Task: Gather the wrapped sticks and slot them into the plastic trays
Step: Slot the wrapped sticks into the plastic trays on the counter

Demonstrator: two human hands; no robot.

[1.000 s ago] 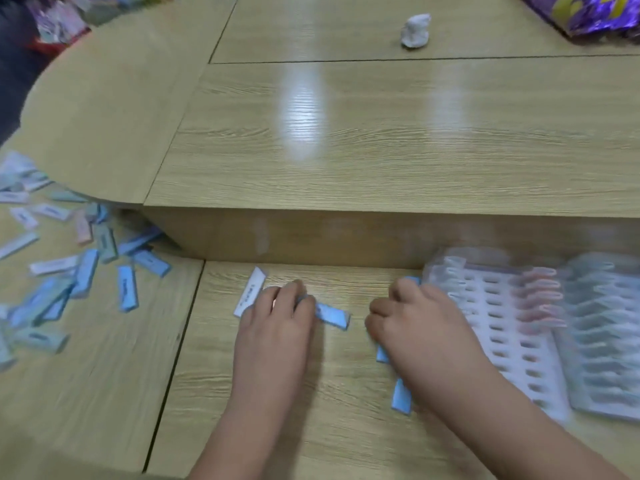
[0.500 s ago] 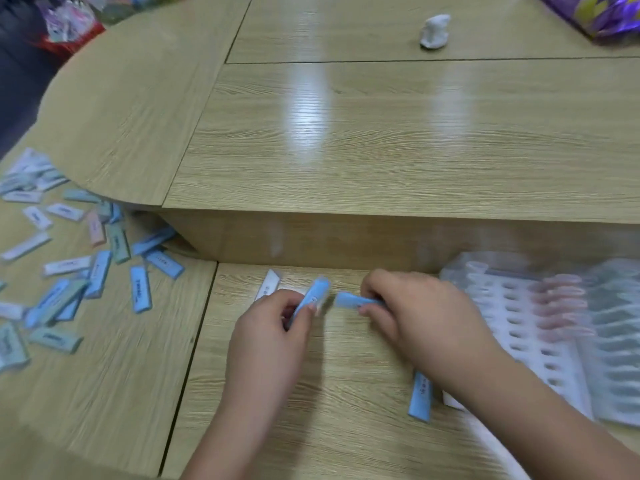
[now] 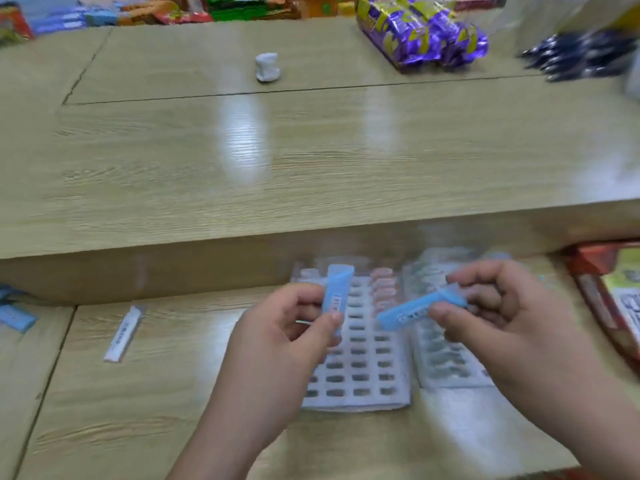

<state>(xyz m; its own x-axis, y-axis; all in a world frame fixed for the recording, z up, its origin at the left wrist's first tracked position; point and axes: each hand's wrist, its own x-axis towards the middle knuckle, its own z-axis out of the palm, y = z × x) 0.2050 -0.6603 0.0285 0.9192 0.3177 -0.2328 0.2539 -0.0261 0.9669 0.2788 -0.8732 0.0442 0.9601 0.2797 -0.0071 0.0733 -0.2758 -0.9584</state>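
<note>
Left hand pinches upright stick, right hand tilted stick, above trays on desk.

The right hand hides part of the right tray; print on the white stick is blurred.

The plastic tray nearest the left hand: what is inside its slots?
A few pinkish sticks sit in the far slots of the tray; the other visible slots look empty. The left hand covers its left edge.

Forearms reach forward. Left grip pinches an upright blue wrapped stick; right grip pinches a slanted blue wrapped stick.
</note>
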